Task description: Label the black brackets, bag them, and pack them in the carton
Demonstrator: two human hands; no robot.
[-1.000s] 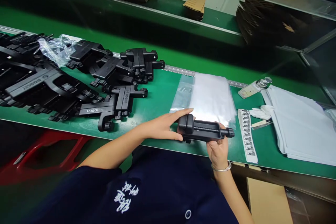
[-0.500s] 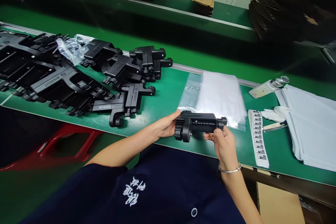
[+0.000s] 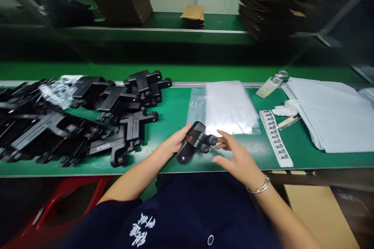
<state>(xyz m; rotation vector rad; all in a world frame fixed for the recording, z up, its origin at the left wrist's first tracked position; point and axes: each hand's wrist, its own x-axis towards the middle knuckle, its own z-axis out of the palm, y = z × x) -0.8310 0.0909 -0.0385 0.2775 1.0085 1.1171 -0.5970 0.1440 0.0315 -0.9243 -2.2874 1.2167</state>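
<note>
A black plastic bracket with knobs is gripped by my left hand at its left side, tilted above the green bench. Part of that hand is behind the bracket. My right hand is just to the right of the bracket's knobs, fingers spread and thumb apart, holding nothing. Behind the bracket lies a stack of clear plastic bags. To the left, a black bracket marked BOSCH lies among several similar ones.
A pile of black brackets covers the bench's left part, with crumpled clear plastic on it. At right are a label strip, a bottle, a box cutter and white sheets. A red stool stands below.
The bracket has been turned in my left hand, so its knobs now face right. My right hand has let go of it and opened. The camera view has levelled.
</note>
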